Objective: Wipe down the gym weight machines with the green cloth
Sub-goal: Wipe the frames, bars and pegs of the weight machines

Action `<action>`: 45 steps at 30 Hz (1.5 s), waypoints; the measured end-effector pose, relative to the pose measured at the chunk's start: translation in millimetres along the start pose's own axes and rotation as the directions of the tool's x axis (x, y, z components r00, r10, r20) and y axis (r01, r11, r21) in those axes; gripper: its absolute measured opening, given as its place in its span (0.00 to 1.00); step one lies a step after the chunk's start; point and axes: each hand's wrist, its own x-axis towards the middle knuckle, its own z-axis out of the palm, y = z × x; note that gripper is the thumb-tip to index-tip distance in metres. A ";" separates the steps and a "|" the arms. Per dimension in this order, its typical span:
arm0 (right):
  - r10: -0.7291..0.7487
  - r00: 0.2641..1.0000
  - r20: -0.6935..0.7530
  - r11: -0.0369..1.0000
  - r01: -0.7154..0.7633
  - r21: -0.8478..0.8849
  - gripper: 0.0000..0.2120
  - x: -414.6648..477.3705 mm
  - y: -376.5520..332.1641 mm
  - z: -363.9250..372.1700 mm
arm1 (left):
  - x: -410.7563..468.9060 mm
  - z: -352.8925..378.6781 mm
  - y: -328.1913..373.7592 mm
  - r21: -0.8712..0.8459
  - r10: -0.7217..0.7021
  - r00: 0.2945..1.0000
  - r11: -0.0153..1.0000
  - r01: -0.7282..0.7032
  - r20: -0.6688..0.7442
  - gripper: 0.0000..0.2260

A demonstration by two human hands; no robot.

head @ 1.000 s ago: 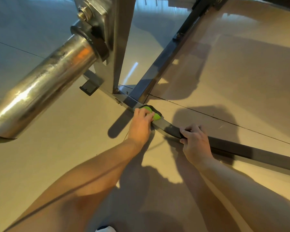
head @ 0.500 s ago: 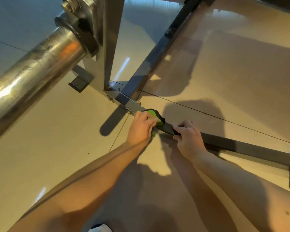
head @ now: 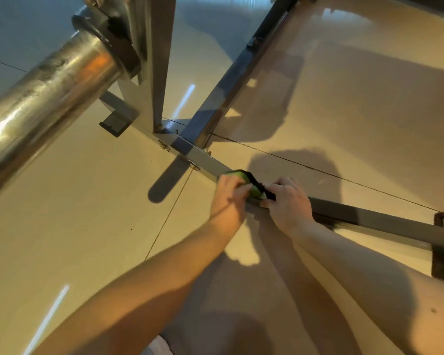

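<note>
Pressure is being called for on the base bar (head: 369,218), where the green cloth (head: 253,188) is being gripped by the curled left hand (head: 227,201), the bar alongside being clasped by the right hand (head: 289,202).

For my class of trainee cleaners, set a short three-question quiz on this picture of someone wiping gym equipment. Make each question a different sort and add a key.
1. True or false: the green cloth is out of both hands.
2. Fill in: the right hand holds the low frame ____ just beside the cloth.
3. Which hand grips the cloth against that part of the frame? A. left hand B. right hand C. neither

Key: 1 false; 2 bar; 3 A.
</note>
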 end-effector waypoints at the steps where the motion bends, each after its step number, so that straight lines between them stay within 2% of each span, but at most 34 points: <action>1: 0.021 1.000 -0.014 1.000 -0.020 0.002 0.15 -2.3 1.0 -0.8 | -4.4 2.3 4.4 -0.008 0.016 0.999 1.000 -0.016 0.047 0.12; 3: 0.047 0.999 -0.011 0.999 -0.047 0.011 0.15 -5.7 3.8 -1.1 | 2.7 -7.1 -6.8 0.037 0.077 0.993 0.996 -0.081 0.086 0.10; 4: 0.055 0.998 -0.010 0.998 -0.054 0.018 0.16 -6.7 5.4 -0.5 | 13.6 -16.1 -20.1 0.050 0.097 0.994 0.994 -0.099 0.049 0.10; 5: 0.058 0.998 -0.013 0.998 -0.057 0.023 0.15 -7.4 6.3 0.1 | 28.6 -26.0 -35.8 0.068 0.062 0.998 0.996 -0.061 -0.016 0.10; 7: 0.049 0.999 -0.015 0.998 -0.049 0.029 0.15 -7.5 6.4 1.6 | 60.8 -44.0 -69.4 0.134 -0.134 0.983 0.979 0.150 -0.123 0.09; 9: 0.050 0.999 -0.017 0.998 -0.050 0.035 0.15 -6.4 7.0 1.3 | 81.3 -48.9 -97.5 0.127 -0.293 0.947 0.942 0.310 -0.136 0.09; 11: 0.055 0.998 -0.021 0.997 -0.054 0.047 0.16 -6.4 7.6 0.8 | 88.0 -48.6 -105.9 0.171 -0.343 0.932 0.918 0.359 -0.115 0.09; 13: 0.051 0.999 -0.017 0.997 -0.050 0.051 0.15 -6.3 5.1 2.0 | 82.4 -43.5 -95.9 0.177 -0.230 0.966 0.952 0.248 -0.115 0.09; 15: 0.054 0.999 -0.007 0.997 -0.054 0.051 0.13 -6.1 1.8 2.4 | 64.1 -29.8 -65.8 0.124 -0.006 0.999 0.992 0.013 -0.049 0.07; 16: 0.056 0.998 -0.009 0.997 -0.056 0.045 0.13 -5.8 0.8 2.4 | 51.3 -21.4 -44.5 0.046 0.087 0.996 0.995 -0.086 -0.008 0.07; 18: 0.053 0.998 -0.020 0.998 -0.053 0.030 0.12 -4.8 0.5 1.9 | 32.7 -7.5 -12.1 -0.103 0.161 0.985 0.983 -0.155 0.054 0.09; 21: 0.054 0.998 -0.014 0.997 -0.053 0.054 0.13 -5.2 3.2 -0.1 | 40.1 -17.3 -30.6 -0.062 0.213 0.975 0.976 -0.209 0.067 0.08; 23: 0.054 0.999 -0.008 0.996 -0.053 0.067 0.14 -6.4 4.5 0.3 | 64.6 -40.1 -66.2 -0.011 0.072 0.997 0.997 -0.072 -0.013 0.09; 25: 0.054 0.998 -0.014 0.995 -0.052 0.080 0.15 -7.5 3.1 1.1 | 82.3 -58.1 -96.9 0.035 -0.174 0.983 0.984 0.176 -0.057 0.10; 28: 0.059 0.998 -0.014 0.994 -0.058 0.091 0.15 -7.3 2.4 0.8 | 80.4 -45.5 -97.8 0.039 -0.311 0.942 0.947 0.318 -0.124 0.10; 32: 0.067 0.998 0.016 0.995 -0.068 0.077 0.14 -6.1 -2.3 0.8 | 39.8 -6.6 -43.1 0.000 -0.257 0.928 0.964 0.267 -0.270 0.08; 36: 0.125 0.990 0.058 0.990 -0.128 0.052 0.18 -4.7 -9.8 -5.0 | 11.3 12.7 1.4 -0.208 -0.365 0.904 0.924 0.322 -0.222 0.09; 40: 0.196 0.972 0.129 0.979 -0.201 0.028 0.19 -1.1 -19.8 -13.7 | -10.0 9.7 1.2 -0.100 -0.234 0.931 0.972 0.214 -0.280 0.09; 42: 0.224 0.966 0.126 0.972 -0.230 0.037 0.19 0.3 -28.3 -13.8 | -12.9 -6.0 -22.0 -0.143 -0.318 0.894 0.947 0.287 -0.315 0.11; 45: 0.272 0.957 0.098 0.959 -0.278 0.057 0.20 1.7 -40.5 -7.2 | -4.6 -37.3 -58.2 -0.337 -0.583 0.733 0.809 0.482 -0.350 0.08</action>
